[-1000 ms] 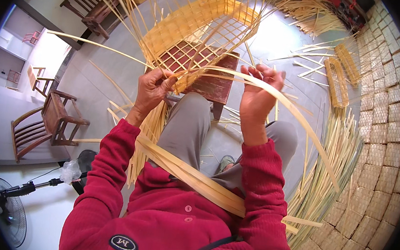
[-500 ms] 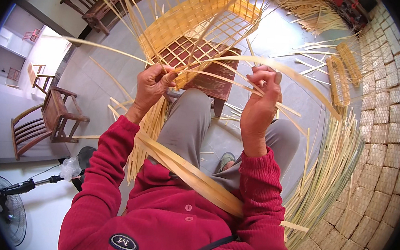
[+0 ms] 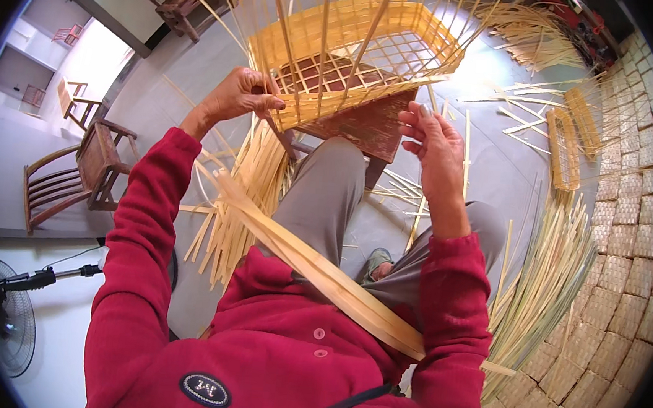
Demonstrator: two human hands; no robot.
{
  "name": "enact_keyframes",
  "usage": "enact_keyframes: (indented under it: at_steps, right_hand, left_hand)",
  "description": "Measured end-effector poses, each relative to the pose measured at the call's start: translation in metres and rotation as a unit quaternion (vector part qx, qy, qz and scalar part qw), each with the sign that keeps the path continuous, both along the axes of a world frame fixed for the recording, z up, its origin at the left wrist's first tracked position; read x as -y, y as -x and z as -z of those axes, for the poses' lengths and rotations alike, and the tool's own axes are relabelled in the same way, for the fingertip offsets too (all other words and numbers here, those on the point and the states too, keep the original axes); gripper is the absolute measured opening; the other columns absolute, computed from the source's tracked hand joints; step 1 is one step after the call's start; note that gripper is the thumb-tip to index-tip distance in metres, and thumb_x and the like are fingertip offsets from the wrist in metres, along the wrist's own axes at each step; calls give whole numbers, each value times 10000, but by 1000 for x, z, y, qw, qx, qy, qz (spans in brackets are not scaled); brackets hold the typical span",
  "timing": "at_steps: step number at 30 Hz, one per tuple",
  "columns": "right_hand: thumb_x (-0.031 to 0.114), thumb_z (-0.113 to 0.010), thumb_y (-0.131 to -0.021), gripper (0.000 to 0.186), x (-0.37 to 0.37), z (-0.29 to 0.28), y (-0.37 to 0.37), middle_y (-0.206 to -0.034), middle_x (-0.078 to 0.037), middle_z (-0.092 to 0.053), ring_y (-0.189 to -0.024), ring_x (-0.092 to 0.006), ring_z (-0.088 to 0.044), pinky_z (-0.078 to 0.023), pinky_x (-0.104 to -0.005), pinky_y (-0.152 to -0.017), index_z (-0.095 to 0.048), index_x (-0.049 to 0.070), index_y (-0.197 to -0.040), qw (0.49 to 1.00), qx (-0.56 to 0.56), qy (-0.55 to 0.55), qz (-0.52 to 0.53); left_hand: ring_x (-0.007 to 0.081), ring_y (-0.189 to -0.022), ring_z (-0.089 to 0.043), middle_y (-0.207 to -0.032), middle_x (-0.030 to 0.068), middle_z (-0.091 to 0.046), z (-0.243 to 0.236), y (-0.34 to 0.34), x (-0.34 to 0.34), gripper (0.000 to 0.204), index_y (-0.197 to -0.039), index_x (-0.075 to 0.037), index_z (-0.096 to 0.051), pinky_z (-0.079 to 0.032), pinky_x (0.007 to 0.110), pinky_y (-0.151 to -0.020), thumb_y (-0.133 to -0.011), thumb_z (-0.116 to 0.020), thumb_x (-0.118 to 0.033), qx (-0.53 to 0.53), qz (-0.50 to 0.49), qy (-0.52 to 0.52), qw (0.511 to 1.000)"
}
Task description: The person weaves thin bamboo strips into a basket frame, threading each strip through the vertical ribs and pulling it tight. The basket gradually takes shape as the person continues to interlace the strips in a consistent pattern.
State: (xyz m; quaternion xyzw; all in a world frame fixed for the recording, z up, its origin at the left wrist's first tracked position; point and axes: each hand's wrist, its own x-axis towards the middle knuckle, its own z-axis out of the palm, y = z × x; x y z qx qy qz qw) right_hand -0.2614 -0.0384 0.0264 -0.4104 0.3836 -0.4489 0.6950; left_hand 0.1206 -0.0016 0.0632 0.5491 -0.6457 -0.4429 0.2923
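Woven basket point(image 3: 305, 37), upper center, could loosen if the left hand point(image 3: 235, 95), pinching its lower-left corner, slackens; the right hand point(image 3: 437, 140) hovers half-curled, seemingly empty.

The basket point(image 3: 309, 34) is golden yellow, closely checked on its far wall and openly latticed underneath, over a worn red-brown stool point(image 3: 363, 129). The crimson jacket point(image 3: 268, 360) carries pink buttons point(image 3: 319, 334) and a black oval badge point(image 3: 205, 390) with a pale rim; the trousers point(image 3: 324, 185) are plain grey. The near strips point(image 3: 335, 285) are pale straw, while the bundle point(image 3: 544, 279) at right is streaked green. Farther right, tan blocks point(image 3: 609, 272) show woven patterning.
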Motion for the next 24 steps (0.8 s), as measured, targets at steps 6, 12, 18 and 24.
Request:
enact_keyframes:
  at_steps: [6,12,18,24]
  right_hand:
    - [320,-726,-967,401,43,8,-23,-1038,-123,-623,-845,-218,-651,-561,-314,-650,-557,24,-1179,977,170,-130,19]
    - [62,-587,-1017,134,81,38,-24,-935,-122,-604,-764,-191,-605,-535,-273,-632,-558,-51,-1081,944,274,-186,-10]
    - [18,-609,-994,134,72,55,-31,-1026,-177,-637,-869,-280,-689,-638,-385,-732,-501,28,-1072,970,209,-94,77]
    - [30,-623,-994,154,71,51,-16,-1089,-197,-662,-987,-289,-701,-649,-357,-844,-553,-27,-1118,934,334,-126,17]
  left_hand:
    - [44,-678,-603,-745,-25,-650,4,-31,-12,130,-890,-12,-719,-498,219,-609,-946,-731,-129,11,12,23,1000]
    - [39,-638,-580,-687,-36,-615,1,-18,-17,97,-829,-6,-686,-483,222,-596,-903,-678,-69,99,-15,65,993]
    - [23,-664,-553,-716,-40,-592,13,-28,-21,71,-874,-18,-700,-452,210,-599,-900,-646,-55,85,-27,80,993]
    - [35,-668,-567,-1118,17,-611,30,-8,-33,707,-1385,-130,-554,-536,203,-657,-766,-895,-95,61,-63,214,973]
